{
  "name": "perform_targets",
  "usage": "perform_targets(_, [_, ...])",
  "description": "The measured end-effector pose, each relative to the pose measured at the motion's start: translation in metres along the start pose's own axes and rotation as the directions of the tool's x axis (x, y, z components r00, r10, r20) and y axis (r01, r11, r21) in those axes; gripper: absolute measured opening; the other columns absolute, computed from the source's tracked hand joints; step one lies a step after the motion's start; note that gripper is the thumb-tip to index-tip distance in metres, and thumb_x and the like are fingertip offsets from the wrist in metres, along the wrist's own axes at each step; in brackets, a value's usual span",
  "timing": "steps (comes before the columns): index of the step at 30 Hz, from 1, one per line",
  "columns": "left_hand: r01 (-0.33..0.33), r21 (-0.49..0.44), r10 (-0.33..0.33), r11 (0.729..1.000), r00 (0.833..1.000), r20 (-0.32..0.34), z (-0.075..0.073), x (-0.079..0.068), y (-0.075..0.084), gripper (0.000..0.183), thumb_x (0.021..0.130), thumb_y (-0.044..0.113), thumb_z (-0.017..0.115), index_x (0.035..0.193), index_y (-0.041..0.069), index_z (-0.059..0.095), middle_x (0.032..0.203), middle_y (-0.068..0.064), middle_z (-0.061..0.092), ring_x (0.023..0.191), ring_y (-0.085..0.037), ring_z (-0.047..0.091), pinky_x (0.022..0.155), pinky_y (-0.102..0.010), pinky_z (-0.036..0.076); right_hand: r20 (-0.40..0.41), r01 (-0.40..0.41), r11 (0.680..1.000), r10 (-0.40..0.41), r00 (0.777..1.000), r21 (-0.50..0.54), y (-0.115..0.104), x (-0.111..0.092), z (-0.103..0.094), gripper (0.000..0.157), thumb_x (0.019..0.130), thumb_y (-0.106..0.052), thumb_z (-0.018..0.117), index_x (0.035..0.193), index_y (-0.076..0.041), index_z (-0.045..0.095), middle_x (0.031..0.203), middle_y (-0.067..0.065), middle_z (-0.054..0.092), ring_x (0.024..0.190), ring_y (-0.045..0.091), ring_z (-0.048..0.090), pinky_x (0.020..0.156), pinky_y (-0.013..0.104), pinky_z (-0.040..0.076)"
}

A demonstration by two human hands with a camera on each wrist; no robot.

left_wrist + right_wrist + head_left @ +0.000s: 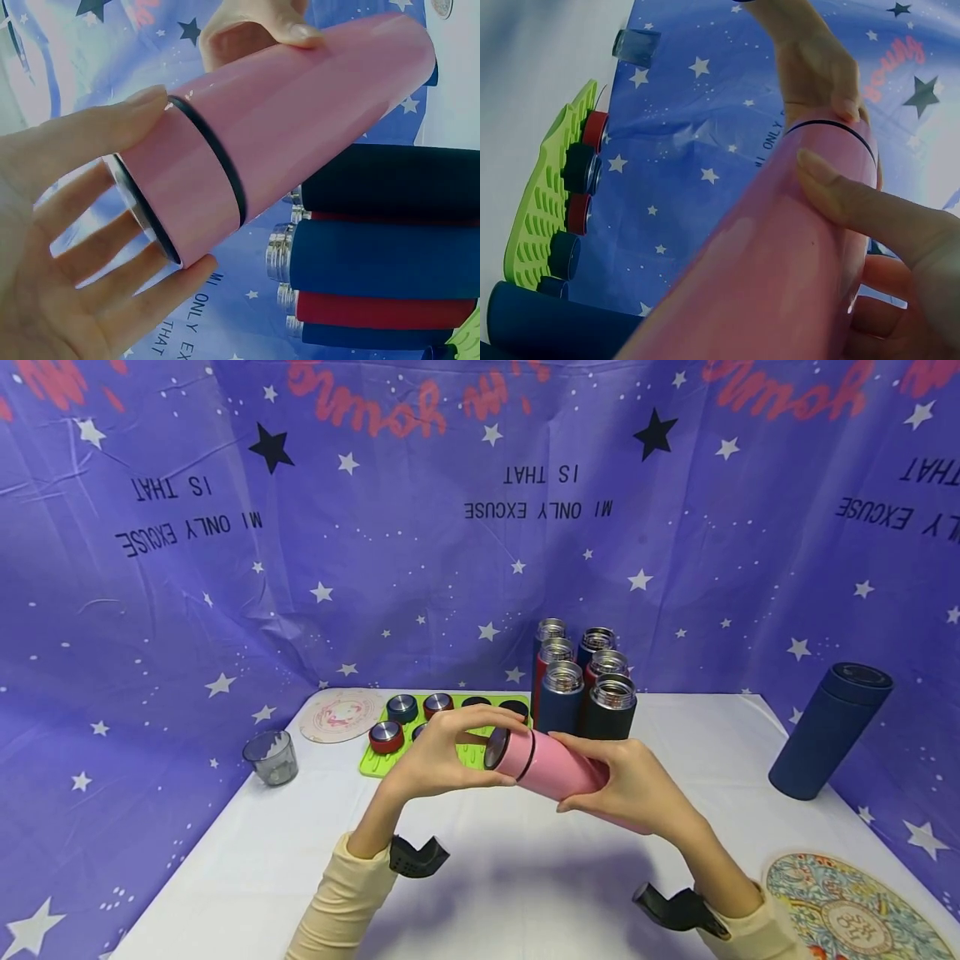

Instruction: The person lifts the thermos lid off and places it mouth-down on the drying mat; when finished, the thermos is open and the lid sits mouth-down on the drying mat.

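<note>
A glossy pink thermos flask (558, 768) is held tilted above the white table, its capped end toward the left. My left hand (431, 756) grips the pink cap (180, 191), thumb on one side and fingertips on the other. A black ring marks the line between cap and body. Around the flask's body curls my right hand (637, 781); in the right wrist view its thumb (825, 187) presses close below that ring. The flask's lower end is partly hidden behind the right hand in the head view.
Several uncapped flasks, among them a navy one (561, 697) and a black one (611, 710), stand behind my hands. Their caps lie on a green mat (372, 766). A capped blue flask (828, 735) stands right, a grey glass (273, 760) left. Round mats include a patterned one (810, 881).
</note>
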State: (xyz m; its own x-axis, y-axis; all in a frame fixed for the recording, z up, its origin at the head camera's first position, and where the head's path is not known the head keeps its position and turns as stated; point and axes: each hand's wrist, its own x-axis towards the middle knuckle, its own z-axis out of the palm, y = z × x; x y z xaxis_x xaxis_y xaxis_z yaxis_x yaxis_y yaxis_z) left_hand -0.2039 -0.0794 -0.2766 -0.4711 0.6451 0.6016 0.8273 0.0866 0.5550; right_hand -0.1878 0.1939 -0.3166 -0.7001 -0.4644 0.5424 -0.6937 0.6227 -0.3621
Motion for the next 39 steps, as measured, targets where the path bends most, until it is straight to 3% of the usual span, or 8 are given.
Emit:
perform_targets(5, [0.085, -0.010, -0.086, 0.996, 0.994, -0.072, 0.007, -0.002, -0.017, 0.049, 0.073, 0.011, 0.086, 0.117, 0.006, 0.067, 0.119, -0.006, 0.064, 0.109, -0.018, 0.059, 0.077, -0.035, 0.058, -0.060, 0.046, 0.997, -0.050, 0.997, -0.064, 0.000, -0.001, 0.004, 0.079, 0.057, -0.037, 0.093, 0.128, -0.019, 0.065, 0.103, -0.002, 0.071, 0.078, 0.009, 0.062, 0.065, 0.030, 0.053])
perform_targets(14, [0.298, 0.014, -0.292, 0.954, 0.942, -0.167, 0.015, -0.004, -0.035, 0.045, 0.077, 0.035, 0.082, 0.118, 0.024, 0.067, 0.114, 0.010, 0.065, 0.099, -0.012, 0.063, 0.068, -0.026, 0.058, -0.125, 0.089, 0.975, -0.116, 0.985, -0.204, -0.001, 0.000, 0.009, 0.079, 0.056, -0.034, 0.093, 0.128, -0.015, 0.064, 0.111, 0.005, 0.070, 0.094, 0.021, 0.068, 0.071, 0.039, 0.057])
perform_targets(17, [0.277, 0.019, -0.272, 0.961, 0.954, -0.128, 0.014, -0.004, -0.036, 0.048, 0.078, 0.034, 0.082, 0.122, 0.024, 0.065, 0.117, 0.010, 0.063, 0.102, -0.010, 0.061, 0.073, -0.027, 0.057, -0.103, 0.072, 0.981, -0.092, 0.990, -0.183, 0.000, 0.000, 0.008, 0.079, 0.056, -0.035, 0.094, 0.127, -0.016, 0.065, 0.109, 0.002, 0.071, 0.089, 0.017, 0.068, 0.068, 0.037, 0.056])
perform_targets(21, [0.144, 0.027, -0.144, 0.989, 0.990, -0.009, 0.009, -0.004, -0.038, 0.059, 0.076, 0.027, 0.084, 0.130, 0.021, 0.059, 0.127, 0.007, 0.058, 0.114, -0.010, 0.055, 0.081, -0.029, 0.056, -0.019, 0.019, 0.995, -0.021, 1.000, -0.102, 0.002, 0.000, 0.003, 0.078, 0.057, -0.038, 0.093, 0.127, -0.019, 0.065, 0.102, -0.003, 0.071, 0.080, 0.009, 0.062, 0.066, 0.031, 0.052])
perform_targets(25, [0.029, 0.012, -0.030, 1.000, 0.995, 0.090, 0.003, -0.002, -0.020, 0.065, 0.074, 0.010, 0.085, 0.132, 0.007, 0.056, 0.136, -0.008, 0.054, 0.127, -0.019, 0.047, 0.088, -0.037, 0.054, 0.052, -0.020, 1.000, 0.020, 0.998, -0.001, 0.005, 0.001, -0.002, 0.077, 0.060, -0.043, 0.091, 0.129, -0.022, 0.064, 0.099, -0.008, 0.070, 0.079, 0.005, 0.059, 0.067, 0.027, 0.052])
perform_targets(29, [-0.023, 0.020, 0.021, 1.000, 0.997, 0.076, 0.003, -0.001, -0.019, 0.060, 0.073, 0.003, 0.084, 0.127, 0.002, 0.059, 0.133, -0.013, 0.056, 0.126, -0.022, 0.049, 0.086, -0.037, 0.054, 0.051, -0.017, 0.999, 0.015, 0.999, 0.036, 0.006, 0.001, -0.004, 0.077, 0.060, -0.043, 0.091, 0.130, -0.023, 0.063, 0.100, -0.009, 0.069, 0.080, 0.005, 0.059, 0.068, 0.027, 0.052])
perform_targets(33, [0.002, 0.017, -0.002, 1.000, 1.000, 0.012, 0.007, -0.004, -0.038, 0.062, 0.072, 0.013, 0.087, 0.128, 0.010, 0.061, 0.128, -0.003, 0.059, 0.116, -0.018, 0.055, 0.079, -0.031, 0.057, -0.003, 0.016, 1.000, -0.016, 1.000, 0.000, 0.005, 0.000, -0.001, 0.078, 0.059, -0.038, 0.093, 0.129, -0.021, 0.064, 0.104, -0.005, 0.070, 0.080, 0.007, 0.061, 0.067, 0.029, 0.053])
perform_targets(39, [0.197, 0.001, -0.196, 0.980, 0.976, -0.094, 0.011, -0.004, -0.038, 0.059, 0.073, 0.029, 0.086, 0.126, 0.023, 0.062, 0.116, 0.007, 0.063, 0.096, -0.014, 0.064, 0.069, -0.026, 0.058, -0.105, 0.086, 0.985, -0.102, 0.989, -0.148, 0.002, -0.001, 0.003, 0.078, 0.058, -0.036, 0.093, 0.129, -0.017, 0.064, 0.110, 0.001, 0.070, 0.089, 0.015, 0.067, 0.068, 0.035, 0.055])
